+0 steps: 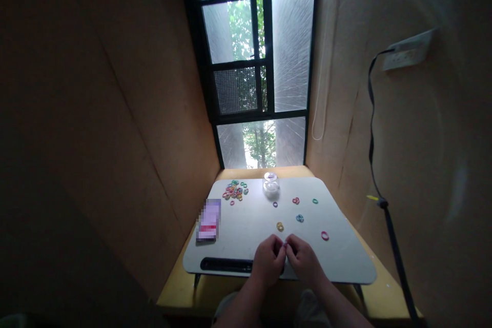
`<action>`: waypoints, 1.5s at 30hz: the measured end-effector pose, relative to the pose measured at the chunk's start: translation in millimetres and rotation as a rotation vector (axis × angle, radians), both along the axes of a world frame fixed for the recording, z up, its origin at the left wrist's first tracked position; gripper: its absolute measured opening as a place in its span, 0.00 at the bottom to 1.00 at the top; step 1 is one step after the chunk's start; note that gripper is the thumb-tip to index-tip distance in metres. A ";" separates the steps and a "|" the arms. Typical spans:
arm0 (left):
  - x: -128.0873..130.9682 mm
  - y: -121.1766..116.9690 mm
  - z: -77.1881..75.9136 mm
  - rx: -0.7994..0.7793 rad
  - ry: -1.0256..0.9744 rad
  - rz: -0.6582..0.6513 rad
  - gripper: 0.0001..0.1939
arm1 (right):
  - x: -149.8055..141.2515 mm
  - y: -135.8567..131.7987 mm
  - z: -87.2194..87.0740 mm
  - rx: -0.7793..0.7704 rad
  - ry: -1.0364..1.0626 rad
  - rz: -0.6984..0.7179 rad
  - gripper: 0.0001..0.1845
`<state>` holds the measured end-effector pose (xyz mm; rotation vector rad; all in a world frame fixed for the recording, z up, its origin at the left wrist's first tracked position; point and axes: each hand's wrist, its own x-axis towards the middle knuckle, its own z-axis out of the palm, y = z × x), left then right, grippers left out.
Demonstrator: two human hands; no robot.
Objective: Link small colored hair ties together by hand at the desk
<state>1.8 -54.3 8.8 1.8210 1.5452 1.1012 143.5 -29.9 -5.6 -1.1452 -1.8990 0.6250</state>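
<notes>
My left hand and my right hand meet at the near edge of a small white lap table. Both are closed in a pinch around a tiny pink rubber band held between their fingertips. Just beyond them lie loose bands: a yellow one, a blue one, a pink one, a red one, a green one and a purple one. A pile of several coloured bands sits at the far left of the table.
A clear round container stands at the table's far edge. A blurred purple card or box lies at the left edge. Brown walls close in on both sides, with a window ahead and a black cable hanging from a wall socket on the right.
</notes>
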 end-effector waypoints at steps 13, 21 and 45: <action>-3.7 -19.0 -2.1 0.027 0.069 -0.049 0.08 | -1.4 -14.3 -4.2 0.006 -0.059 0.012 0.09; -8.7 -11.5 -6.8 0.033 0.097 -0.058 0.04 | -3.3 -6.6 -10.4 0.011 -0.122 -0.002 0.09; -1.9 -1.1 1.8 0.003 0.095 -0.034 0.06 | -2.4 0.9 4.9 -0.015 -0.050 0.005 0.10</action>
